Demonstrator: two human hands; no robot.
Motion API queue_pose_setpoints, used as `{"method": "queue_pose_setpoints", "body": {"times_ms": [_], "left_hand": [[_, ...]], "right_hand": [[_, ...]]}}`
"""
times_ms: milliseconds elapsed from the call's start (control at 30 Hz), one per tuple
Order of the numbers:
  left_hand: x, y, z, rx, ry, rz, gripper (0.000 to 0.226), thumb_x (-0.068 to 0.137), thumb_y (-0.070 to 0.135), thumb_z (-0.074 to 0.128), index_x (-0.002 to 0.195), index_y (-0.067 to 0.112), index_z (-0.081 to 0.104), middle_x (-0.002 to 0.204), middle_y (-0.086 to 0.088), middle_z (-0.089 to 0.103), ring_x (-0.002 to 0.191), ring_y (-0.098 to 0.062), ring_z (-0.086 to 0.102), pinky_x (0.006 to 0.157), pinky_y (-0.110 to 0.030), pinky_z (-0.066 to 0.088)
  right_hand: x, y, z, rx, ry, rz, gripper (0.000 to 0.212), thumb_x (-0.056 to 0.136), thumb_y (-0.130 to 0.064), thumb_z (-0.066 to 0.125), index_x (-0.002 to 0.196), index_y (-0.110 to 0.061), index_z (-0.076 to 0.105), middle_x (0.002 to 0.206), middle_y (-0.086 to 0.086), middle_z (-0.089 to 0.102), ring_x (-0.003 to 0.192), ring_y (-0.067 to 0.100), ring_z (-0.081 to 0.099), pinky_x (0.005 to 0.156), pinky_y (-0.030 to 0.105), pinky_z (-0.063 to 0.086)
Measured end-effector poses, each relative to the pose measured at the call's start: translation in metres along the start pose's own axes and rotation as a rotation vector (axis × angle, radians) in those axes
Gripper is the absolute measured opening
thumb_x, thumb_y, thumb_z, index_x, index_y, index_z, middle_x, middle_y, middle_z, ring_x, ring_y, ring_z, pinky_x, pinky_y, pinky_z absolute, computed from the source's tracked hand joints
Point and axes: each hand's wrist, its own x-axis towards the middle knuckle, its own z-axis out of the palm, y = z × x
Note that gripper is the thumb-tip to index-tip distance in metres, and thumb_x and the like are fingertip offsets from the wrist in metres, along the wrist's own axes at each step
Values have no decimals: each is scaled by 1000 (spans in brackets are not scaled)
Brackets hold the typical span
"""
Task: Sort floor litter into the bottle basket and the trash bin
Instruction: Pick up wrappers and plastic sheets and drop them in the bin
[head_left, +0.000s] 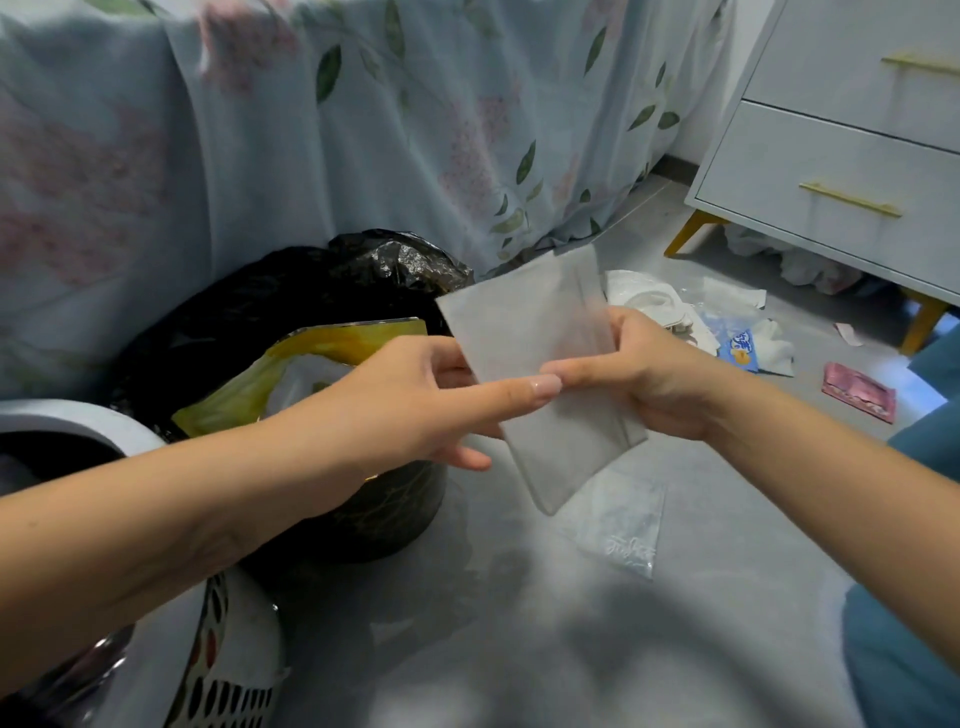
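Just above the floor (701, 597), beside the trash bin (363, 519), a grey flat wrapper (524, 332) hangs between both hands. The right hand (649, 374) pinches its right edge; the left hand (415, 400) reaches in, forefinger straight across the face, thumb underneath — looks like a handover toward the bin. Inside the black liner, a yellow bag (291, 364). More wrappers lie by the dresser (831, 171).

You can't read any words here. The blue packet (737, 352) on the floor, past your right hand (649, 379), has blue marks on a white patch, too blurry to read. The clear bag (623, 525) below that hand has faint print, too small to read.
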Motion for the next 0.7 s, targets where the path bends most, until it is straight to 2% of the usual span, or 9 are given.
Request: {"method": "queue_pose_setpoints", "body": {"times_ms": [100,167,200,267,333,400,467,567,700], "left_hand": [[2,-3,-3,-85,94,31,14,78,17,75,92,17,74,89,3,78,79,-12,74,56,-25,60],[3,-5,-8,-81,167,55,12,83,6,68,84,17,73,79,5,77,66,-7,72,45,-17,52],[4,-7,-10,-74,193,57,14,83,5,68,82,18,72,76,6,77,62,-6,72,44,-15,50],[5,-10,-16,-67,231,48,14,83,6,68,79,19,73,75,5,77,60,-7,71,42,-15,50],[7,-13,-21,-81,247,32,13,82,6,69,78,18,73,76,4,77,62,-8,72,43,-15,49],[8,-15,-23,-71,246,19,12,81,7,70,79,18,73,78,4,77,63,-9,73,43,-15,49],[9,-18,-24,-58,233,7,10,80,7,70,81,17,73,78,5,77,63,-7,72,43,-14,48],[12,-19,-23,-61,215,-6,9,80,8,70,83,16,74,80,5,77,64,-6,72,43,-14,48],[16,-19,-21,-104,196,-44,10,77,9,71,85,13,74,83,1,78,69,-10,74,45,-15,50]], "right_hand": [[6,6,5,61,-134,5,42,58,-17,88,96,-18,73,98,3,74,89,16,71,71,27,57],[10,13,-9,95,-190,83,60,49,-32,91,103,-16,69,100,1,72,93,17,70,75,30,58],[12,19,-20,71,-160,127,57,51,-27,91,102,-16,68,97,1,71,90,17,69,74,30,59],[16,44,-43,-173,63,179,39,60,-15,88,92,-17,66,86,0,69,76,14,65,70,27,59],[15,78,-68,-605,346,211,36,60,-12,89,83,-15,61,85,2,65,66,13,57,66,23,52],[7,109,-92,-924,412,269,37,60,-10,89,75,-16,55,84,2,62,66,16,55,64,24,45],[0,131,-111,-1170,251,373,40,60,-14,89,78,-20,54,91,0,61,81,19,59,71,25,46],[0,147,-119,-1625,-47,435,63,65,-30,83,120,-29,52,124,-3,50,115,22,48,92,36,44],[6,166,-114,-1803,-236,464,99,63,-41,83,144,-37,25,148,-8,30,128,23,34,94,35,38]]}}
